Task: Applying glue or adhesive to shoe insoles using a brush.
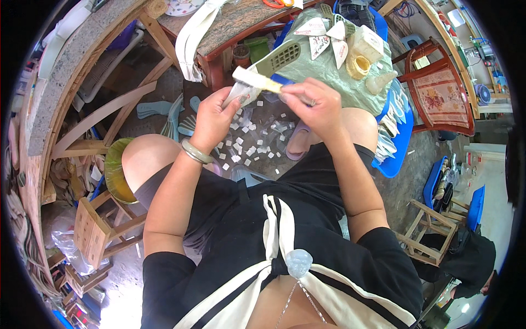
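Observation:
My left hand [211, 118] and my right hand [309, 104] both grip a cream, flat insole-shaped piece [255, 80] held above my knees. The left hand pinches its lower clear-wrapped end [239, 96]; the right hand closes on its other end. A pale jade bangle [196, 153] circles my left wrist. Below the hands the floor [257, 140] is littered with several small white paper scraps. Just beyond the hands stands a basket [285, 55] lined with green-grey plastic sheet, holding white insole pieces [323, 38] and a tape roll [360, 64].
A stone-topped wooden table [230, 24] stands ahead left with white strips [192, 38] draped over it. A red wooden chair [444, 93] is at the right, blue crates [397, 137] beside it. A green bowl [115, 170] and wooden stools [96, 230] sit left. Another person [471, 263] crouches lower right.

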Motion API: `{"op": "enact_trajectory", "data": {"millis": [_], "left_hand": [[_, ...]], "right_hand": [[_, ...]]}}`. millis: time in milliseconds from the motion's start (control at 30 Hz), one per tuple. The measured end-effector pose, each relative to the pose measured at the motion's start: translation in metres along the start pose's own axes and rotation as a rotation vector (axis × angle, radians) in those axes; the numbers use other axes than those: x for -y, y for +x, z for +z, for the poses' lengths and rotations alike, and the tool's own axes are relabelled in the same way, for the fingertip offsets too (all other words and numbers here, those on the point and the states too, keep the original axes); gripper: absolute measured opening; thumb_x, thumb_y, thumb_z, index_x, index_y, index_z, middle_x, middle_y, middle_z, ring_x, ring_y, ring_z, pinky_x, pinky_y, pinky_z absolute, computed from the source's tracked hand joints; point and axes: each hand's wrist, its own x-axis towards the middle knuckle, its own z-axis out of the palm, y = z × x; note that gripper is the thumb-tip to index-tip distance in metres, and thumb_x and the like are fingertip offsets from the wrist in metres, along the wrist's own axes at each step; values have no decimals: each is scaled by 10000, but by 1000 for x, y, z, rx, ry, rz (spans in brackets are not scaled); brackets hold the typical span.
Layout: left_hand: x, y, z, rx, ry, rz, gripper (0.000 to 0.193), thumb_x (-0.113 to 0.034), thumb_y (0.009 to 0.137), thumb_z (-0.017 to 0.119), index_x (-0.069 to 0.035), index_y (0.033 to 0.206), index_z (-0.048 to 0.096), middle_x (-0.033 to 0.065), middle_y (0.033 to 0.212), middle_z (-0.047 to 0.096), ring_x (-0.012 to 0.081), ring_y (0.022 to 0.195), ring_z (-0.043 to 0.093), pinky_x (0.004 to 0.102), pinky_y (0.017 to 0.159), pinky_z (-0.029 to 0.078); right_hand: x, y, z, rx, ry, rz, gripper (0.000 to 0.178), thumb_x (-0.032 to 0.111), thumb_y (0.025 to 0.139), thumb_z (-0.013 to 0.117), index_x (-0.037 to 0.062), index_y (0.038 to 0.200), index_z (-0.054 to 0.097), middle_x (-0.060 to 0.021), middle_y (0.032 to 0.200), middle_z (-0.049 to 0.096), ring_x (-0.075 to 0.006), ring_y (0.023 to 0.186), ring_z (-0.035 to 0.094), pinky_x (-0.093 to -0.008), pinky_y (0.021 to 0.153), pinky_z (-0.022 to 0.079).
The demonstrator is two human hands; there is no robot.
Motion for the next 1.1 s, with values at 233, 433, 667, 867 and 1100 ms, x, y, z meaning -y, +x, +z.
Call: {"op": "enact_trajectory", "data": {"millis": [233,433,667,867,1100], "left_hand": [[-6,-3,-6,-99,394,390,128,-49,805,588,-20,928,606,119,809,588,324,749,554,349,665,459],[5,-8,-13,-108,369,386,128,-48,804,605,-15,928,618,109,825,603,267,748,587,337,672,463],[17,-1,-25,-50,-621,-133,224,-164,925,544,3,1073,565,57,876,632,122,726,586,249,662,485],[14,1,-31,85,-1253,-335,246,-224,971,461,-1,1063,510,26,706,492,44,534,386,160,442,334],[11,0,-30,209,-1557,-300,214,-192,988,413,9,933,460,28,684,425,38,498,349,155,404,312]], "right_hand": [[-35,19,-31,-161,-207,178,137,188,770,674,85,850,713,-98,802,680,-208,700,652,-288,639,496],[-68,26,-48,-129,-144,388,182,231,770,683,93,882,720,-53,743,681,-103,654,605,-247,621,467],[-72,-6,-48,66,296,579,199,174,789,673,19,909,707,33,722,629,-41,625,520,-192,575,413],[-54,27,-51,-261,278,290,153,65,807,645,16,944,694,-6,856,670,-62,712,565,-216,629,435],[-55,70,-24,-287,41,-100,141,57,775,691,48,915,702,-52,788,662,-123,714,610,-240,653,464]]}}
